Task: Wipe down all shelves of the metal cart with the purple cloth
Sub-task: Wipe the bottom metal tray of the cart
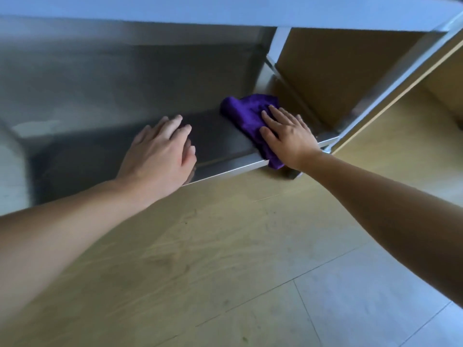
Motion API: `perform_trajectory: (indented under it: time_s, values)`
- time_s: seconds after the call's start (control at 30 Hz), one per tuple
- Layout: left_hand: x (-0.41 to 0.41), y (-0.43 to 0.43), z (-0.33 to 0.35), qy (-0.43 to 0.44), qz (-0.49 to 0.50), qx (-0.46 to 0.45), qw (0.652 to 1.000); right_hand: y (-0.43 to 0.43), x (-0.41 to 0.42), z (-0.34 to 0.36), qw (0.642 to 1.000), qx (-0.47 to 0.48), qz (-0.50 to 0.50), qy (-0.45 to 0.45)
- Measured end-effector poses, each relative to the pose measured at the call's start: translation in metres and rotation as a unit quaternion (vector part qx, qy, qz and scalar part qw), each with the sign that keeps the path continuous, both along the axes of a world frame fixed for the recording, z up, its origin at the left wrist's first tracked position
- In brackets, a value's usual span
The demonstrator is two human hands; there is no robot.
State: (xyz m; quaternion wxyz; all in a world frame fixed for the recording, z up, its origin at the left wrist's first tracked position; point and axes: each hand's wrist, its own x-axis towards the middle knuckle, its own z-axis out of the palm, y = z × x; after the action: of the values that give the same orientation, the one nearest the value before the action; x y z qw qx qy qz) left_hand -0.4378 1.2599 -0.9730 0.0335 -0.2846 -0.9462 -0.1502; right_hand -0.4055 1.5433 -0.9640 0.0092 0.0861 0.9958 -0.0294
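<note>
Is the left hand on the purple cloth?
No, the left hand rests on the bare metal shelf; the purple cloth is under the right hand.

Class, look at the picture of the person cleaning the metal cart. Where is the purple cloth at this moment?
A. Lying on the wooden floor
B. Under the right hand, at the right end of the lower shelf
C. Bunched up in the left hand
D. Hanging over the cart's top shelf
B: the right hand lies flat on the purple cloth at the right end of the lower shelf, while the left hand rests bare on the metal.
</note>
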Motion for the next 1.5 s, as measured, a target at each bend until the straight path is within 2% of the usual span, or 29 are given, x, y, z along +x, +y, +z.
perform_trajectory:
  time_s: [0.17,0.33,0.43,0.57,0.63,0.73,1.0,1.23,1.5]
  values:
    - [-0.011,0.011,-0.006,0.008,0.024,0.004,1.0,0.055,-0.015,0.0,0.992,0.004,-0.125,-0.005]
    - [-0.009,0.015,-0.01,0.005,0.018,-0.003,1.0,0.051,-0.051,-0.007,0.979,-0.007,-0.202,-0.012]
    - [-0.008,0.016,-0.009,0.001,0.023,-0.005,1.0,0.018,-0.071,-0.01,0.986,-0.023,-0.166,-0.002]
    - [-0.008,0.017,-0.009,-0.003,0.026,-0.011,1.0,-0.051,-0.08,-0.013,0.999,-0.019,0.012,0.035]
    - [-0.009,0.017,-0.008,-0.003,0.025,-0.012,1.0,-0.068,-0.084,-0.014,0.997,-0.023,0.061,0.036]
    - [-0.009,0.017,-0.006,-0.004,0.024,-0.008,1.0,-0.049,-0.098,-0.014,0.998,-0.018,0.038,0.045]
    - [-0.013,0.016,-0.013,-0.008,0.022,0.002,1.0,0.065,-0.122,-0.015,0.986,0.012,-0.163,0.023]
    - [-0.012,0.016,-0.013,-0.002,0.021,-0.003,1.0,0.061,-0.159,-0.014,0.983,0.006,-0.184,-0.005]
    - [-0.009,0.016,-0.007,-0.01,0.027,-0.01,1.0,0.025,-0.204,-0.012,0.99,-0.019,-0.141,0.004]
